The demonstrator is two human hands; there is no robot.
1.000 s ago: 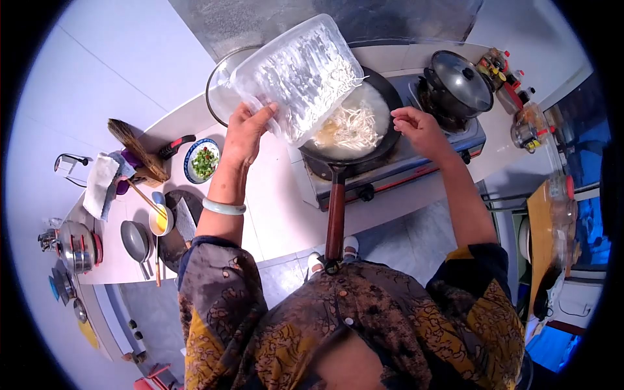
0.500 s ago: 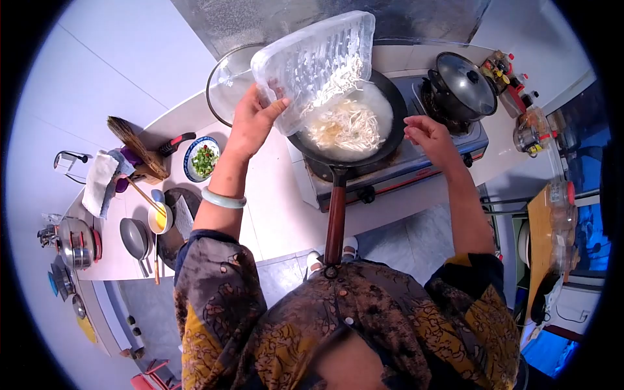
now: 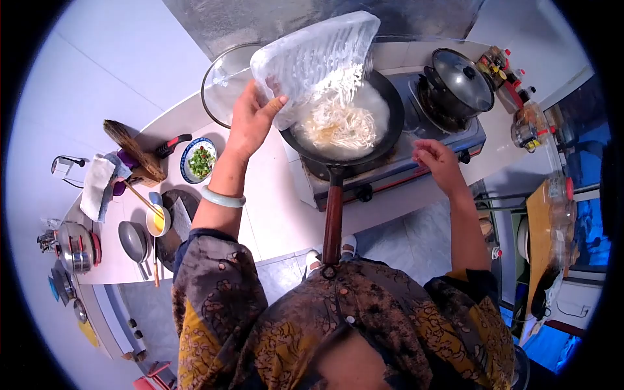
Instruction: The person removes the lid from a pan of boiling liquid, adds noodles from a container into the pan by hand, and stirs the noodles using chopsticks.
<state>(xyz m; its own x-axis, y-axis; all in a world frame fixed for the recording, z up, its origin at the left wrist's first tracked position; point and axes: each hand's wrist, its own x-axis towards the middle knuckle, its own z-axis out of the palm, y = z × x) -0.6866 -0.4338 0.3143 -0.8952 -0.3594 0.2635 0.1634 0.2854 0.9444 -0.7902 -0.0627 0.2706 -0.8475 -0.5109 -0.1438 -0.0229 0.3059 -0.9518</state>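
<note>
My left hand (image 3: pixel 253 123) grips the near-left edge of a clear plastic tray (image 3: pixel 305 58), tilted steeply over the pan. White shreds (image 3: pixel 343 83) cling to its lower right part, just above the pan. Inside the dark frying pan (image 3: pixel 394 114), more pale shreds (image 3: pixel 341 130) lie in cloudy liquid. The pan's brown handle (image 3: pixel 333 214) points toward my body. My right hand (image 3: pixel 437 161) hovers at the stove's front edge, right of the pan, fingers curled with thumb near the fingertips; nothing shows in it.
A lidded black pot (image 3: pixel 460 84) stands on the right burner of the stove (image 3: pixel 390 182). Bottles (image 3: pixel 507 78) stand beyond it. To the left are a bowl of chopped greens (image 3: pixel 198 160), a bowl with yellow liquid (image 3: pixel 158 221), a small pan (image 3: pixel 133 242) and a glass lid (image 3: pixel 224 84).
The tray has tipped up more steeply, and its shreds have slid lower, toward the pan. My right hand has moved away from the pan, right and toward my body.
</note>
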